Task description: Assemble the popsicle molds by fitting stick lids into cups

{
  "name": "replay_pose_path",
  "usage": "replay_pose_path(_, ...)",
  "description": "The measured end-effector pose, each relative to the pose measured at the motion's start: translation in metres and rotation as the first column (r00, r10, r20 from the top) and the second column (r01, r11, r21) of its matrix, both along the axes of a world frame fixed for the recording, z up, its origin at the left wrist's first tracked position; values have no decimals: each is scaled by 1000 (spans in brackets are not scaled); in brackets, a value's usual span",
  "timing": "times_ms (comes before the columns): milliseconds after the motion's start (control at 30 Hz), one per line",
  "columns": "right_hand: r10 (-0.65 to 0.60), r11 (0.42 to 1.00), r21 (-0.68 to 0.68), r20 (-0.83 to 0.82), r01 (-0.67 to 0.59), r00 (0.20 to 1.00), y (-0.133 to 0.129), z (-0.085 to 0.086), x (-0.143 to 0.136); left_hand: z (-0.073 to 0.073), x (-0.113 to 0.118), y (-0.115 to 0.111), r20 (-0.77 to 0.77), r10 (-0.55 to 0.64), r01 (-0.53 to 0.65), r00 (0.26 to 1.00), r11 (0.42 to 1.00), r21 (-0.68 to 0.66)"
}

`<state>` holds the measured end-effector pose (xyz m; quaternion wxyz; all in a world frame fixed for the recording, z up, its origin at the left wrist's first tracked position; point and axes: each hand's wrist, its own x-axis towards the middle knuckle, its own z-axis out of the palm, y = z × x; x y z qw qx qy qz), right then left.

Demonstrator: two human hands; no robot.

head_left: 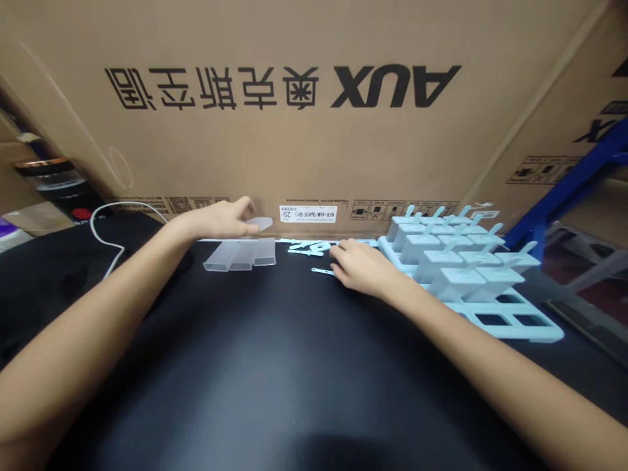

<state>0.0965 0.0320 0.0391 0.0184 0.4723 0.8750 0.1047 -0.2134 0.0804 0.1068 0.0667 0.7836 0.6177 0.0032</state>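
My left hand [233, 219] pinches a translucent plastic piece [262, 224] above several clear rectangular molds [240, 256] that lie side by side on the black table. To the right, my right hand [356, 265] rests on the table with curled fingers, beside a small pile of light blue sticks [309, 246]. One blue stick [321, 271] lies at its fingertips; whether the fingers grip it is hidden. Right of that hand, a light blue rack [515, 314] holds several pale blue molds [458, 281] with stick handles pointing up. Some slots at its near end hold nothing.
A large cardboard box [304, 150] stands behind the table [275, 366]. At the left are a dark jar [63, 190] and a white cable [105, 243]. A blue metal frame [564, 186] rises at the right.
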Motion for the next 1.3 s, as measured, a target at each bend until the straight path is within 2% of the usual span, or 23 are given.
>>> replay_pose_path(100, -126, 992, 11, 25, 126, 992, 13, -6, 12, 15, 18, -22, 68, -106, 105, 992, 994, 11)
replay_pose_path(200, -158, 987, -21, 26, 158, 987, 19, -10, 21, 18, 40, -42, 72, -266, 265, 961, 964, 17)
replay_pose_path(333, -165, 985, -60, -19, 163, 986, 15, -7, 27, 12, 65, -60, 157, -464, 464, 872, 885, 43)
replay_pose_path(433, -180, 982, -67, -61, 176, 982, 8, 1, 31, 2, 81, -72, 309, -499, 505, 809, 861, 68)
replay_pose_path(500, -164, 985, -76, -185, 153, 969, 2, 8, 35, -8, 93, -76, 404, -506, 516, 762, 851, 93)
replay_pose_path(533, -153, 987, -97, -305, 129, 940, -2, 12, 37, -15, 98, -78, 440, -512, 523, 738, 845, 106)
replay_pose_path(567, -147, 986, -133, -457, 96, 877, -7, 16, 39, -22, 103, -79, 465, -520, 531, 716, 839, 120)
replay_pose_path(600, -158, 981, -186, -614, 53, 773, -13, 19, 40, -31, 108, -79, 482, -532, 537, 696, 832, 142)
replay_pose_path(667, -241, 949, -311, -831, -59, 502, -27, 25, 42, -49, 117, -78, 511, -555, 534, 657, 821, 204)
replay_pose_path(733, -353, 891, -412, -893, -191, 280, -41, 27, 41, -65, 123, -78, 545, -561, 519, 623, 818, 249)
replay_pose_path(800, -452, 819, -481, -877, -312, 166, -52, 26, 38, -76, 126, -79, 573, -569, 514, 590, 812, 276)
replay_pose_path(900, -550, 729, -543, -827, -418, 115, -60, 19, 34, -85, 129, -82, 606, -597, 501, 526, 793, 347)
replay_pose_path(1033, -590, 668, -563, -799, -487, 114, -60, 10, 31, -91, 131, -85, 709, -583, 399, 398, 805, 438)
replay_pose_path(1167, -577, 655, -545, -808, -523, 119, -60, 5, 32, -102, 133, -83, 773, -600, 388, 207, 776, 498)
replay_pose_path(1233, -560, 667, -518, -823, -536, 98, -60, 5, 32, -109, 134, -79, 752, -647, 373, 126, 733, 569)
replay_pose_path(1300, -552, 675, -494, -831, -549, 70, -61, 6, 32, -115, 134, -74, 691, -719, 353, 77, 667, 656)
